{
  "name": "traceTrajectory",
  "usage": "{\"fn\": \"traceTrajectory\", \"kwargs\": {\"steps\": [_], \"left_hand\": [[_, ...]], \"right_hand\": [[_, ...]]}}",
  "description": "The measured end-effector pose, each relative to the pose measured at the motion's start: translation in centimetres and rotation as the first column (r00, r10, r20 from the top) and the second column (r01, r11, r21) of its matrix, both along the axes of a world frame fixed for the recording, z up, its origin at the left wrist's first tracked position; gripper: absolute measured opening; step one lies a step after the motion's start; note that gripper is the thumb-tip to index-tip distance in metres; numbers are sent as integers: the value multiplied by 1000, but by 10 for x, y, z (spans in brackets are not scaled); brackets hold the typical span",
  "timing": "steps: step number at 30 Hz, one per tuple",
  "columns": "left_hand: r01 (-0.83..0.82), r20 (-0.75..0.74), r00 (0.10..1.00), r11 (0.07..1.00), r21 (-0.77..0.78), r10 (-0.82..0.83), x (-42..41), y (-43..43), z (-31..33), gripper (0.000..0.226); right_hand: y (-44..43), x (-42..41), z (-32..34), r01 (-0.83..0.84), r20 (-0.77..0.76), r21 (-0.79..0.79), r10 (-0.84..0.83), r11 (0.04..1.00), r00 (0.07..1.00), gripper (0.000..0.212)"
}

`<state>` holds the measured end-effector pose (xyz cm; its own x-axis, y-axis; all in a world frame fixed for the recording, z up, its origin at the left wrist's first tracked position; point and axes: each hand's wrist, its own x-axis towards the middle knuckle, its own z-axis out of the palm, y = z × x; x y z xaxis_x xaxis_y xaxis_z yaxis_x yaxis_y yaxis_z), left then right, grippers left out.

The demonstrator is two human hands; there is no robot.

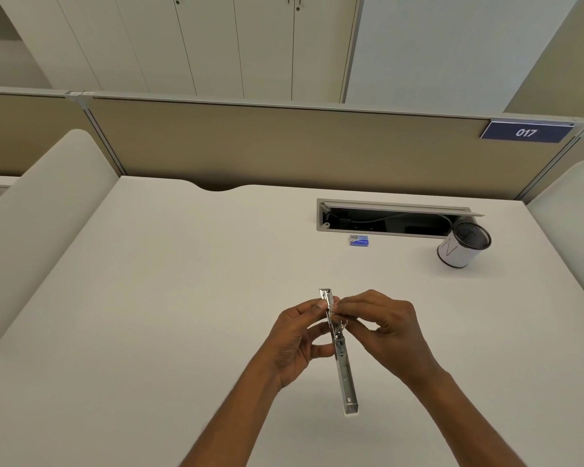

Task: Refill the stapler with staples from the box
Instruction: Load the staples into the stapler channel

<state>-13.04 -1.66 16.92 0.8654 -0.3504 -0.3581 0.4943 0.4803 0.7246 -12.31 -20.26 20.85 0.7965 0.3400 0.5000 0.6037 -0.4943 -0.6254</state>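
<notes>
Stapler is swung open, held up between both hands. Left hand wraps its middle, right hand pinches the top rail. Looks like stiff, light, slick metal, so I'd grip the sides near the hinge. Box sits well beyond the hands.

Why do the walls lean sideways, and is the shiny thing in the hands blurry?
Head view: the wide-angle lens tilts the partition and cupboards outward near the edges. Head view: light is soft, shadows faint; the stapler looks a little soft where the left hand and right hand meet, sharper at its near end.
</notes>
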Motion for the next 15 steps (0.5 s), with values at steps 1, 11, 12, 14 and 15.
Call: {"fn": "traceTrajectory", "kwargs": {"steps": [1, 11, 12, 14, 15], "left_hand": [[-2, -2, 1000, 1000, -3, 2, 0, -1, 0, 46], [12, -11, 1000, 1000, 21, -12, 1, -7, -1, 44], [15, -11, 1000, 1000, 22, -15, 1, -8, -1, 42], [20, -12, 1000, 999, 26, -20, 0, -10, 0, 37], [22, -13, 1000, 999, 30, -21, 0, -11, 0, 37]], "right_hand": [[-1, -1, 1, 0, 1, -14, 0, 1000, 1000, 16], [-10, -2, 15, -38, -250, 7, 39, 999, 967, 18], [-11, -1, 15, -30, -272, 13, 33, 999, 962, 18], [-11, 0, 15, -3, -303, 2, 3, 1000, 953, 17], [-10, 0, 15, 13, -312, -10, -15, 1000, 950, 16]]}}
